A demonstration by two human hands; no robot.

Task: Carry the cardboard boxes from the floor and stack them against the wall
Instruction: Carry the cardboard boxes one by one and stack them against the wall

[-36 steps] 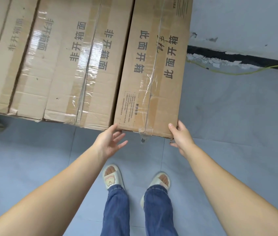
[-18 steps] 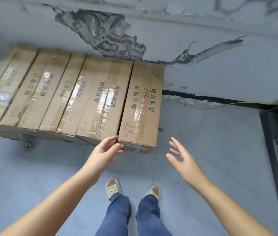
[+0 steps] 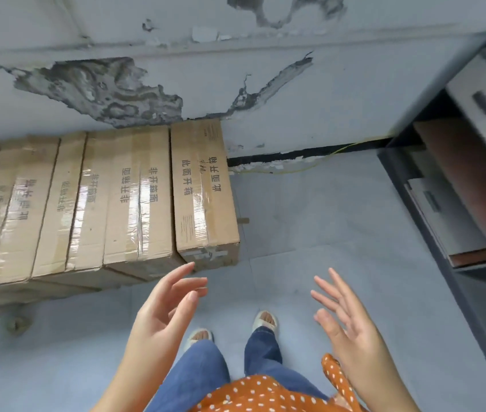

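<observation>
Facing the wall point(image 3: 265, 93), the boxes point(image 3: 134, 203) stand in a row against it. Both the left hand point(image 3: 165, 310) and right hand point(image 3: 347, 319) hover wide and empty, clear of the end box point(image 3: 206, 197). Next, I judge: fetch another box, gripping opposite edges.

The person is wearing an orange top with white polka dots point(image 3: 253, 394), blue jeans point(image 3: 203, 373) and pale open-toed slippers point(image 3: 265, 321); both forearms are showing bare, without sleeves.
</observation>
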